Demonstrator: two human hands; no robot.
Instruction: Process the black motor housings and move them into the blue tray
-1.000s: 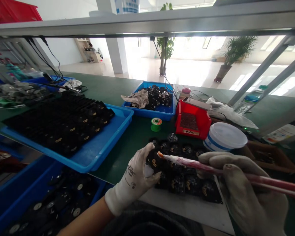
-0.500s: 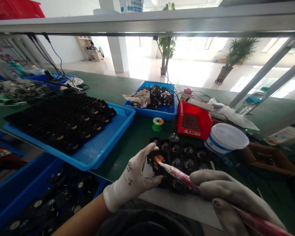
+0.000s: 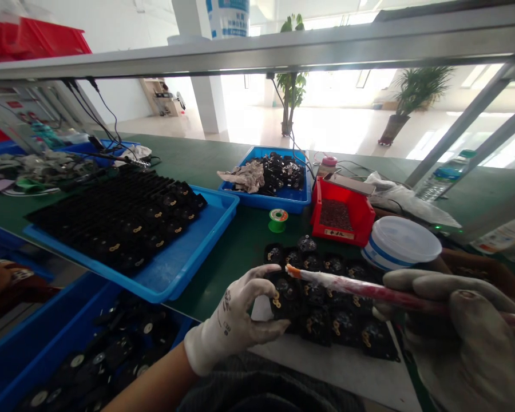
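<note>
My right hand point(image 3: 463, 320), in a grey-stained white glove, pinches a thin brush point(image 3: 347, 283) with an orange tip and a red-and-white handle. The brush points left, its tip just above a black square part point(image 3: 285, 297) that has a small gold-coloured piece on it. My left hand point(image 3: 244, 309), in a white glove, frames that part between thumb and fingers at its left edge. Several similar black parts point(image 3: 341, 323) stand in rows beside it, partly on a white sheet point(image 3: 326, 357).
A blue tray point(image 3: 154, 283) of stacked black parts lies left, with a blue bin point(image 3: 38, 326) below. Behind are another blue tray point(image 3: 278, 203), a green solder spool point(image 3: 277, 220), a red bin point(image 3: 360, 226) and a lidded white tub point(image 3: 401, 243). A shelf point(image 3: 257, 54) crosses overhead.
The brush has lifted off the black part and swung flatter, its tip now higher. My right hand has moved up and right. My left hand stays around the part; the view has shifted slightly.
</note>
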